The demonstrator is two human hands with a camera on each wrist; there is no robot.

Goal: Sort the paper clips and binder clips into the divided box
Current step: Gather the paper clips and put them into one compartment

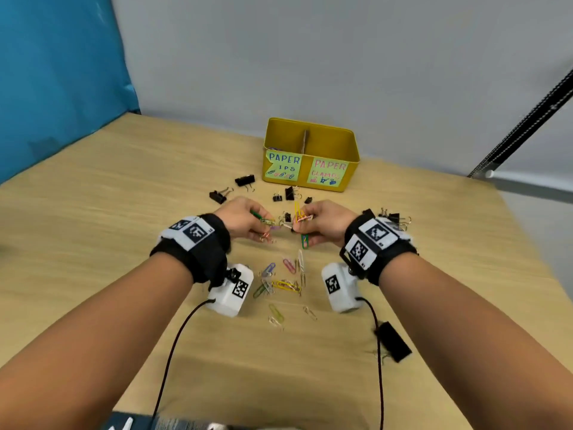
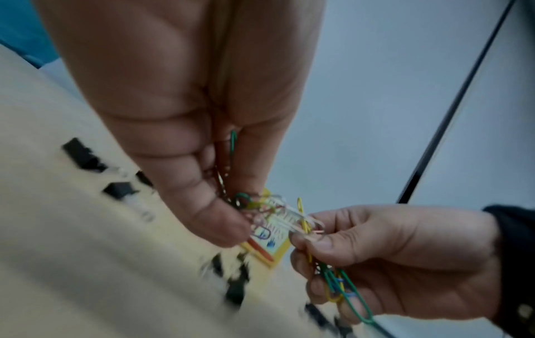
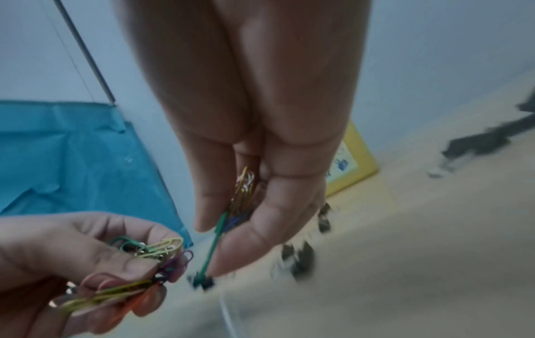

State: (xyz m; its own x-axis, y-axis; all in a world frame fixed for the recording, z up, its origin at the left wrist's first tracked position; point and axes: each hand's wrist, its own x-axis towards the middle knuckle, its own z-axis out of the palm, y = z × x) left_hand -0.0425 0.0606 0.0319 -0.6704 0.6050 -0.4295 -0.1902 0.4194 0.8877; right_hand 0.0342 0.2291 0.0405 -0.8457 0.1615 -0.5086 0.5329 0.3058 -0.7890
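Observation:
A yellow divided box stands at the back of the table, labelled for paper clips on its left half and paper clamps on its right. My left hand pinches a bunch of coloured paper clips. My right hand holds another bunch of paper clips, with a green one hanging below. The two hands are close together above the table, in front of the box. Loose paper clips lie between my wrists. Several black binder clips lie near the box.
A large black binder clip lies near the right forearm. More binder clips sit behind my right wrist. A blue sheet hangs at the left; a grey wall stands behind the box. Cables run from both wrist cameras.

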